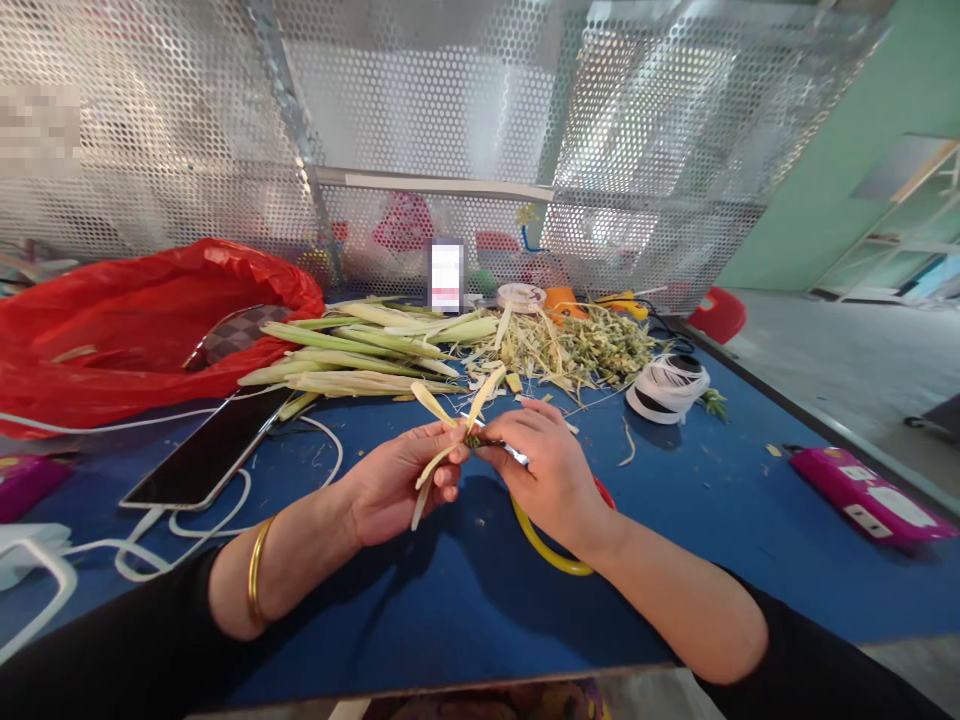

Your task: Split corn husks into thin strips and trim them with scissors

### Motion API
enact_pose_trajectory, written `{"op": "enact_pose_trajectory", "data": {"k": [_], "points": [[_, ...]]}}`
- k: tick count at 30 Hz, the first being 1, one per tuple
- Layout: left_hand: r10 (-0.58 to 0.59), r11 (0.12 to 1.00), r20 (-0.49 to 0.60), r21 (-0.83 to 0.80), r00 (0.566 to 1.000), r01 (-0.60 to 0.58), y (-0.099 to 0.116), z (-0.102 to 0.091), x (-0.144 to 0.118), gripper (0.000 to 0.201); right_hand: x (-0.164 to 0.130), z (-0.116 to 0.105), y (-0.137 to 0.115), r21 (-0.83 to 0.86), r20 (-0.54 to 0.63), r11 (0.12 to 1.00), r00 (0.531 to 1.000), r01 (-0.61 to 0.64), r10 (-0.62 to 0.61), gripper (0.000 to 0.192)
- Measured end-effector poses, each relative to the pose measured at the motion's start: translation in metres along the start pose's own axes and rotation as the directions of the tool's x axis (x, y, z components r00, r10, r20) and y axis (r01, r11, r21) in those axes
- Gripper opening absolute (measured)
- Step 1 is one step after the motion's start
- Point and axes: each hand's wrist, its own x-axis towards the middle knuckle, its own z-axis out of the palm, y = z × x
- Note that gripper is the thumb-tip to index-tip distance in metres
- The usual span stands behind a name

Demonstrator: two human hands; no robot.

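Note:
My left hand (409, 475) pinches a small flower-like bundle of pale yellow husk strips (433, 402), its strips spreading up and down from a dark green centre. Close against it, my right hand (551, 475) is closed, fingertips at the bundle's centre. A thin silver piece (516, 455) shows between its fingers; its kind is hidden. On the table under the right hand lies a yellow curved band (551, 553), with a bit of red beside it. Beyond the hands is a pile of long pale green and yellow husks (367, 345).
Shredded dry strips and bits (592, 345) are heaped behind. A white thread spool (667, 385) stands at right, near a magenta packet (870, 495). On the left are a red plastic bag (150, 310), a dark-screened tablet (210, 450) and white cables. A perforated metal panel (450, 110) backs the table.

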Motion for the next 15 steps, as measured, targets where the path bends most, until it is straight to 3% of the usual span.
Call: {"op": "enact_pose_trajectory", "data": {"k": [8, 12, 15], "points": [[-0.035, 0.999, 0.040, -0.001, 0.999, 0.035, -0.002, -0.001, 0.000, 0.004, 0.000, 0.003, -0.003, -0.012, -0.009, 1.000, 1.000, 0.001, -0.001, 0.017], [-0.015, 1.000, 0.002, 0.005, 1.000, 0.015, -0.002, -0.002, 0.003, 0.003, 0.004, -0.001, 0.005, 0.060, -0.032, 0.998, 0.999, -0.015, 0.017, 0.009], [-0.015, 0.999, -0.023, 0.037, 1.000, 0.016, -0.002, -0.003, 0.005, 0.016, 0.008, -0.011, 0.006, 0.157, -0.072, 0.983, 0.992, -0.094, 0.106, 0.011]]}}
